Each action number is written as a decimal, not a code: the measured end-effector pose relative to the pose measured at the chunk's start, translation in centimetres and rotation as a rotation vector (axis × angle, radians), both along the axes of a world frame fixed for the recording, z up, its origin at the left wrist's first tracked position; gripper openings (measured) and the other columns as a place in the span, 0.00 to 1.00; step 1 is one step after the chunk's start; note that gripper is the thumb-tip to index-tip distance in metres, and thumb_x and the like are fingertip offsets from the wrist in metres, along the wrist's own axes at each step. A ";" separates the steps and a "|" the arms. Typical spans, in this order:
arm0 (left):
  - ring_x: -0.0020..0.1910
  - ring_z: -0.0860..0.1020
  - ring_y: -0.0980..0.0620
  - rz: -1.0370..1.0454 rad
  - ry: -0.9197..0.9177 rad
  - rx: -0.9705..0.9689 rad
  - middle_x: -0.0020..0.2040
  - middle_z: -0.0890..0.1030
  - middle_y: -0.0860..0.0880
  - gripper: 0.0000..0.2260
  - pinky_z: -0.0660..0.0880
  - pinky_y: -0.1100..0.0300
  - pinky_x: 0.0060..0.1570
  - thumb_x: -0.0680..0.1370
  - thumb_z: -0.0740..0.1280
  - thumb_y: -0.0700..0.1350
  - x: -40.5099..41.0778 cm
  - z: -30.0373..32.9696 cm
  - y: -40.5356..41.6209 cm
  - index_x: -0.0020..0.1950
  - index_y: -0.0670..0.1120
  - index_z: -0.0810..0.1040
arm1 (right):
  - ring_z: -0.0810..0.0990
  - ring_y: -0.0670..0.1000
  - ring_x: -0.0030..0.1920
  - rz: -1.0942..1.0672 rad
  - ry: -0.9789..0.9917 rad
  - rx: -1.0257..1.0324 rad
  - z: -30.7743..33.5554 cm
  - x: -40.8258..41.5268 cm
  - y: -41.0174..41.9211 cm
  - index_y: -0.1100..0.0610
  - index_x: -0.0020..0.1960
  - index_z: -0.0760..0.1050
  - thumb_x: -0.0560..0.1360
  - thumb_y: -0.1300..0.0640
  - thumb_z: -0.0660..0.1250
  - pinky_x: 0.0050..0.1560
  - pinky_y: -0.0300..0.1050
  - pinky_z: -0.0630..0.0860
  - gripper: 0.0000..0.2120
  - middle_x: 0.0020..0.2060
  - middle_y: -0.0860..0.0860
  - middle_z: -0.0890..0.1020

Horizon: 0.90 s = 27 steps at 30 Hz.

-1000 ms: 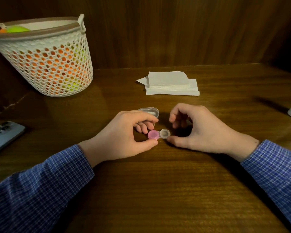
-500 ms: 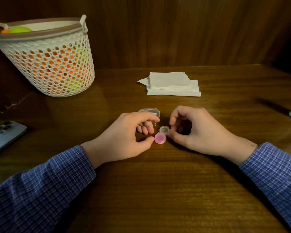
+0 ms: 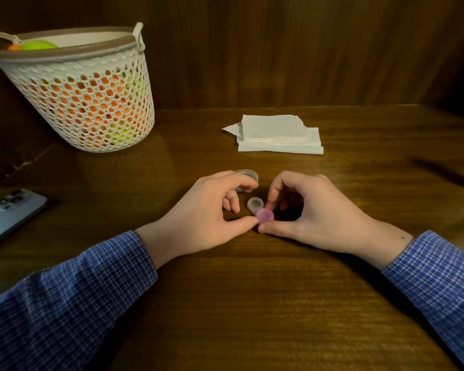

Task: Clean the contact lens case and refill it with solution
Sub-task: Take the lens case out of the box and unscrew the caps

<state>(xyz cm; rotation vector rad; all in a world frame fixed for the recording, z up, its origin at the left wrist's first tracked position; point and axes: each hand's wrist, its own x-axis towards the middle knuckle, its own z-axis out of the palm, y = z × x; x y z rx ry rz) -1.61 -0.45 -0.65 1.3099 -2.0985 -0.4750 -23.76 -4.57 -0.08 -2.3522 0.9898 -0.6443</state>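
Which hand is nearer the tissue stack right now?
Right. The right hand lies just below the tissue stack, at the pink cap; the left hand sits lower-left, farther off.

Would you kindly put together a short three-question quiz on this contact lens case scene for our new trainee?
1. True or false: the pink cap sits between the thumb tips of the left hand and the right hand.
2. What lies at the far middle of the table? A) a sponge B) a stack of white tissues C) a book
3. Fill in: the phone lies near the table's ____ edge, below the white basket.

Key: 1 true; 2 B; 3 left.
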 end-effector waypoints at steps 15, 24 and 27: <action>0.49 0.83 0.55 -0.017 0.107 0.105 0.51 0.85 0.59 0.27 0.82 0.55 0.48 0.74 0.78 0.46 0.3 -0.3 -0.3 0.71 0.51 0.76 | 0.83 0.45 0.48 0.101 -0.016 0.044 0.0 -0.5 -0.5 0.46 0.53 0.78 0.72 0.47 0.76 0.46 0.44 0.83 0.12 0.46 0.41 0.84; 0.46 0.84 0.59 0.028 0.132 0.154 0.47 0.86 0.60 0.24 0.82 0.57 0.49 0.71 0.80 0.46 0.3 -0.1 -0.5 0.66 0.52 0.79 | 0.80 0.38 0.43 -0.006 0.122 -0.065 0.1 0.5 -0.2 0.43 0.51 0.82 0.62 0.25 0.66 0.39 0.28 0.69 0.28 0.39 0.38 0.82; 0.45 0.85 0.58 0.022 0.131 0.153 0.47 0.86 0.59 0.23 0.83 0.57 0.49 0.71 0.80 0.47 0.3 -0.1 -0.6 0.64 0.52 0.80 | 0.80 0.40 0.40 -0.006 0.115 -0.026 -0.1 0.6 -0.3 0.44 0.46 0.84 0.63 0.27 0.67 0.40 0.29 0.68 0.25 0.35 0.40 0.83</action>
